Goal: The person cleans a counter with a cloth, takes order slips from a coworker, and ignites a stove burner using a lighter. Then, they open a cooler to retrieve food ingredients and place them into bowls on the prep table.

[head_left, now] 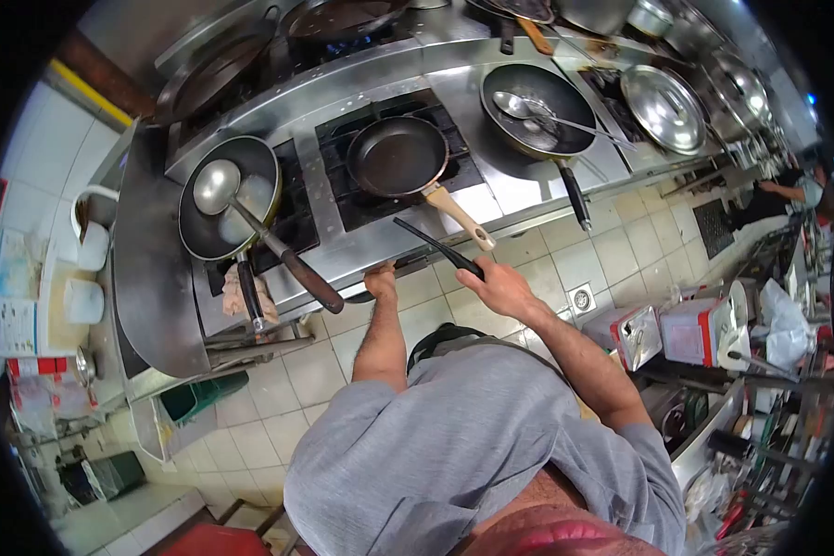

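Observation:
My right hand [505,289] is closed around a long, slim black stove lighter [442,247], its thin tip pointing up and left toward the stove. My left hand [380,281] is closed at the stove's front edge; what its fingers grip is hidden. Ahead of both hands, a dark frying pan [397,156] with a pale wooden handle rests on the middle burner. To the left stands a wok [259,167] with a large ladle [218,187] in it. On the right is another black wok [528,88] holding a metal ladle [565,120].
A cloth [249,298] hangs by the left wok's handle. Behind are more pans on a rear burner row [343,18]. A metal lid [663,109] lies at the right. Square tins [695,332] and a drain [581,298] are on the right. Another person [788,193] is farther right.

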Available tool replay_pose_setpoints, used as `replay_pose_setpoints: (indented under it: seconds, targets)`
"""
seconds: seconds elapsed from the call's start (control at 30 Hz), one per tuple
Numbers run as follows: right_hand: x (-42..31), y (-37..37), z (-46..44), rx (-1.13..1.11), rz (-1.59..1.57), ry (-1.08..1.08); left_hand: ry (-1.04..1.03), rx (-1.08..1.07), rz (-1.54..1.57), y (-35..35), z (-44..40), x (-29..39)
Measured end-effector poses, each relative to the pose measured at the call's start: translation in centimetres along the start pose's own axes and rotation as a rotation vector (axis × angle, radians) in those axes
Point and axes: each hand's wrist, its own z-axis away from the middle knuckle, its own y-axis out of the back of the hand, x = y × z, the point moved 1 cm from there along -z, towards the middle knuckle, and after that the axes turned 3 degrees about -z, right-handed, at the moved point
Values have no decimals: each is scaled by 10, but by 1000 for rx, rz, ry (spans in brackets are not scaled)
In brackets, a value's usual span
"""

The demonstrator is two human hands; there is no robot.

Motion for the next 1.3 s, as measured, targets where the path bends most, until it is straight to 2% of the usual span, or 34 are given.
replay_pose_setpoints:
  seconds: [0.07, 0.17, 0.2, 0.33, 0.43, 0.5, 0.57, 0.63, 0.67, 0.7, 0.73, 0.77, 0.83, 0.9, 1.1, 1.3]
  targets:
    - [-11, 1, -10, 10, 32, 20, 115, 15, 0, -3, 13, 17]
    - [-18, 11, -18, 96, 2, 50, 150, -17, -52, -7, 30, 46]
    - [-13, 17, -19, 169, -57, 53, 295, -25, 61, -5, 35, 54]
    - [27, 48, -30, 164, -98, -62, 351, -122, 237, 6, 33, 42]
    - [52, 65, -33, 196, -17, -135, 403, -244, 363, 4, 43, 30]
    - [59, 74, -38, 172, 153, -200, 509, -511, 480, -14, 63, 20]
    - [68, 76, -48, 183, 202, -177, 718, -821, 295, -53, 105, 41]
    - [71, 77, -58, 179, 347, -112, 853, -563, 339, -117, 176, 128]
    - [70, 78, -64, 166, 368, -70, 859, -561, 332, -137, 196, 166]
    - [67, 78, -68, 162, 366, -71, 777, -543, 503, -156, 210, 200]
    - [62, 78, -74, 174, 429, -45, 684, -521, 675, -167, 211, 217]
    - [57, 78, -80, 186, 491, -17, 677, -518, 674, -170, 198, 209]
    - [49, 77, -93, 195, 521, 13, 453, -645, 206, -170, 182, 213]
    - [38, 76, -106, 165, 545, 93, 435, -547, 197, -169, 177, 213]
    - [4, 61, -141, 117, 592, 152, 357, -575, 58, -142, 146, 230]
    - [-20, 46, -161, 106, 648, 205, 407, -607, 89, -123, 128, 217]
